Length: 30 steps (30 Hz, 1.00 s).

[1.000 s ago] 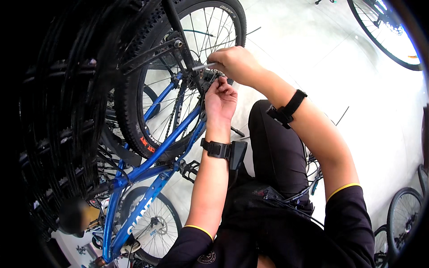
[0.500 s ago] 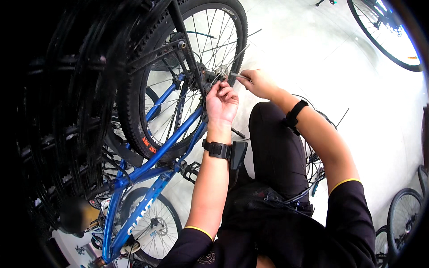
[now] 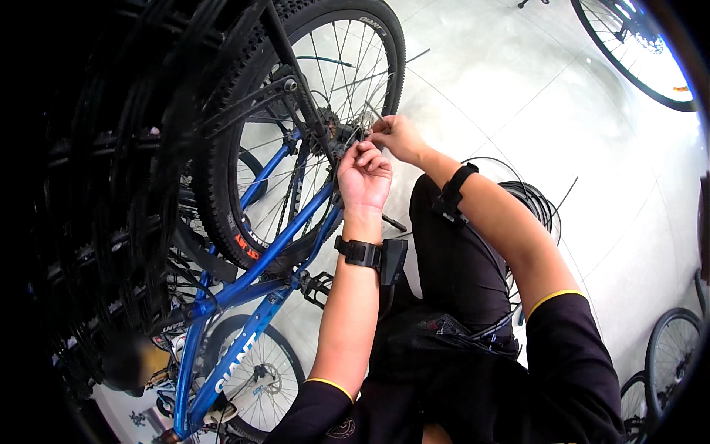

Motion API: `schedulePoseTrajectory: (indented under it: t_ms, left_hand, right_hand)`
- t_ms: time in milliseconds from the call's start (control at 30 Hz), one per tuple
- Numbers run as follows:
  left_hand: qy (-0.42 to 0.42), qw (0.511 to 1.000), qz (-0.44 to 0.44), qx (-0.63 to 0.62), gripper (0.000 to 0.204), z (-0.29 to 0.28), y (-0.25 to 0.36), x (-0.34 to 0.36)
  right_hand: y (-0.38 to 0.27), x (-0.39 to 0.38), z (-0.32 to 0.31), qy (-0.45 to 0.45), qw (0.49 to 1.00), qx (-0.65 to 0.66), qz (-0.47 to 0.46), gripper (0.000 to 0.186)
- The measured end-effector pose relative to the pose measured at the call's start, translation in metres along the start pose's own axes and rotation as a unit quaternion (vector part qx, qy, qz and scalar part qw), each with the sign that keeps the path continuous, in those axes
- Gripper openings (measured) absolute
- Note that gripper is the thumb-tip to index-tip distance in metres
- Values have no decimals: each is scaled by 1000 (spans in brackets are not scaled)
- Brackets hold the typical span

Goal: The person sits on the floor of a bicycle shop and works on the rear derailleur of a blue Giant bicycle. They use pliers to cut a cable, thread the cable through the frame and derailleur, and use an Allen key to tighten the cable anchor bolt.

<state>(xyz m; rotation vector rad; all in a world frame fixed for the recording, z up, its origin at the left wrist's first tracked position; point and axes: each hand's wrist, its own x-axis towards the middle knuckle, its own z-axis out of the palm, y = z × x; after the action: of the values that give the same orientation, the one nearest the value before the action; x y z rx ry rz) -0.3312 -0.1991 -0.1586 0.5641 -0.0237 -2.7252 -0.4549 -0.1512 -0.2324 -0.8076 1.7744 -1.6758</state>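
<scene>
Blue bicycle [image 3: 285,228]: it lies to your left, its wheel [image 3: 211,192] on the far side and its hub parts [image 3: 342,133] just beyond your fingertips. Your left hand [image 3: 362,177] is palm up, fingers curled and thumb tip brought in at the hub's near edge, probably to steady something small; whether you have a part pinched there, you can't tell from this view. Your right hand [image 3: 399,138] comes in from the right, fingers closed round a slim metal rod [image 3: 376,111] that sticks out toward the far side. It seems carried that way so your fingertips can work right beside the left ones.

The spokes and tyre crowd you on the far left, and the dark bars [image 3: 96,155] close off the left edge. On the near side, the pedal [image 3: 316,288] sits left of your left forearm. Your open room is to the right and far right, over the pale floor [image 3: 518,96]; only the coiled black cable [image 3: 529,203] lies there, near your right forearm.
</scene>
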Motion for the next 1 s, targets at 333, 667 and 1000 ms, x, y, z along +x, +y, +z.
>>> schedulePoseTrajectory:
  t_ms: [333,667,1000]
  left_hand:
    - [3,1000,1,7,34,2,0,-4]
    - [-13,1000,-5,-17,36,9,-8,-4]
    - [-33,996,-28,-82,38,8,-6,-5]
  right_hand:
    - [126,-23,-110,15,900,-382,208,19]
    - [167,-50,-110,-225,845,-444,195,31]
    - [-28,-22,-51,-15,980,-172,95,32]
